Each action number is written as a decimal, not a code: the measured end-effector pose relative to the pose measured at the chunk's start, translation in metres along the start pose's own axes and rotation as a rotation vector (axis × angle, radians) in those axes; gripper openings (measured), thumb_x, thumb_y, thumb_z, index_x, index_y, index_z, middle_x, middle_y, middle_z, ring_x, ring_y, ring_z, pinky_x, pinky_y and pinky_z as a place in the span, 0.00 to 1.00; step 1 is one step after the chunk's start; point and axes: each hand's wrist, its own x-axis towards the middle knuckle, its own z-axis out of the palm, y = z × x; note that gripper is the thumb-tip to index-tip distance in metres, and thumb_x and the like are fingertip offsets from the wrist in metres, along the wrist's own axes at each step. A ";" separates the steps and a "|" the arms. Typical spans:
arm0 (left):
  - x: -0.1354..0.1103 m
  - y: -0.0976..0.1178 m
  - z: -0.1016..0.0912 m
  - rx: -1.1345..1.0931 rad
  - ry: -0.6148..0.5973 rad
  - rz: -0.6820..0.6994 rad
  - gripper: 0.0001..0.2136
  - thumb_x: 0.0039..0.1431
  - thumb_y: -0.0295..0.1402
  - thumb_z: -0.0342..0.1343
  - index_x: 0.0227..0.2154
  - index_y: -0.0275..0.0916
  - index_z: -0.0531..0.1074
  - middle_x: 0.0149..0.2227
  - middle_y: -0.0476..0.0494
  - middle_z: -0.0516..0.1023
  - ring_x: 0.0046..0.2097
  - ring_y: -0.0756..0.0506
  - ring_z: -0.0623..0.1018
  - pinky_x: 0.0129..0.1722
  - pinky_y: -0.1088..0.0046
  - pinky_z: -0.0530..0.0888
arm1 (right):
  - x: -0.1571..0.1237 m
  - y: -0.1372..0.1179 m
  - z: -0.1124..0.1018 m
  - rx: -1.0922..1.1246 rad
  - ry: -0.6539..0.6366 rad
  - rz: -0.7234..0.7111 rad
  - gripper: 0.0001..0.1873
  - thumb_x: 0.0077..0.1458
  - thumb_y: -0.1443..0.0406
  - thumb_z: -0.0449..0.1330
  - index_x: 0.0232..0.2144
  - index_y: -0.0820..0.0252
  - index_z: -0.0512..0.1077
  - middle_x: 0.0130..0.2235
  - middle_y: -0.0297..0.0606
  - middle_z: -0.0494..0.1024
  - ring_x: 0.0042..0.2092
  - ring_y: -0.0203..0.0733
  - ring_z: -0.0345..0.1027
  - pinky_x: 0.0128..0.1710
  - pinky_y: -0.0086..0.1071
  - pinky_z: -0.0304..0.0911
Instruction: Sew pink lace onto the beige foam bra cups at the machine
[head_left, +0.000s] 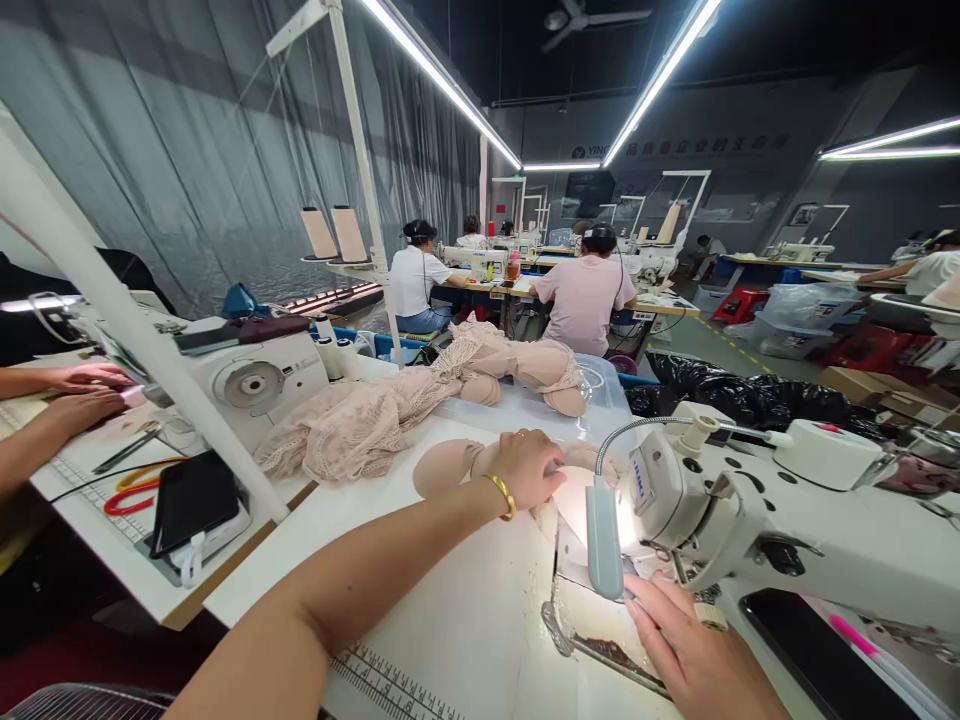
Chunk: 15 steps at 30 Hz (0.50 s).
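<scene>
My left hand point(525, 466), with a gold bracelet at the wrist, reaches across the white table with its fingers curled onto a beige bra cup point(576, 490). Part of that cup lies under the lamp's light beside the needle area of the white sewing machine point(667, 480). Another beige cup point(442, 468) rests flat just left of the hand. My right hand point(686, 640) lies at the front of the machine bed, fingers stretched toward the presser foot. The grey lamp point(604, 545) covers the spot by its fingertips, so any contact with fabric there is hidden.
A heap of beige lace bras point(360, 420) spreads over the table and a clear plastic bin point(611, 400). Right of my right hand lies a black phone point(802, 655) near a pink pen point(853, 634). At left, a co-worker's hands point(86, 395) work by another machine point(251, 385).
</scene>
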 end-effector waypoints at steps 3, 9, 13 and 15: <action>0.015 -0.010 -0.005 -0.041 -0.045 -0.065 0.10 0.68 0.41 0.57 0.38 0.42 0.81 0.38 0.47 0.83 0.41 0.43 0.81 0.44 0.65 0.75 | 0.006 0.000 -0.007 -0.018 0.014 -0.055 0.21 0.75 0.55 0.46 0.52 0.48 0.78 0.45 0.42 0.87 0.39 0.50 0.83 0.25 0.33 0.71; 0.015 -0.015 -0.016 -0.023 -0.137 0.034 0.09 0.61 0.35 0.62 0.44 0.45 0.81 0.52 0.45 0.83 0.54 0.36 0.78 0.54 0.55 0.70 | 0.013 0.003 -0.014 -0.039 -0.013 -0.138 0.18 0.75 0.56 0.50 0.54 0.51 0.77 0.46 0.42 0.88 0.41 0.49 0.84 0.28 0.32 0.74; 0.011 0.003 0.000 -0.013 -0.224 0.175 0.05 0.53 0.28 0.64 0.33 0.43 0.80 0.50 0.46 0.83 0.56 0.33 0.76 0.57 0.50 0.65 | 0.012 0.005 -0.011 -0.018 -0.002 -0.132 0.18 0.75 0.56 0.49 0.53 0.50 0.77 0.44 0.41 0.88 0.38 0.49 0.84 0.27 0.32 0.74; 0.014 0.011 0.010 -0.042 -0.222 0.191 0.03 0.56 0.26 0.61 0.29 0.40 0.77 0.43 0.46 0.84 0.52 0.37 0.79 0.58 0.51 0.64 | 0.011 0.006 -0.010 0.006 -0.023 -0.103 0.18 0.74 0.56 0.49 0.52 0.49 0.78 0.43 0.41 0.88 0.38 0.49 0.85 0.27 0.32 0.75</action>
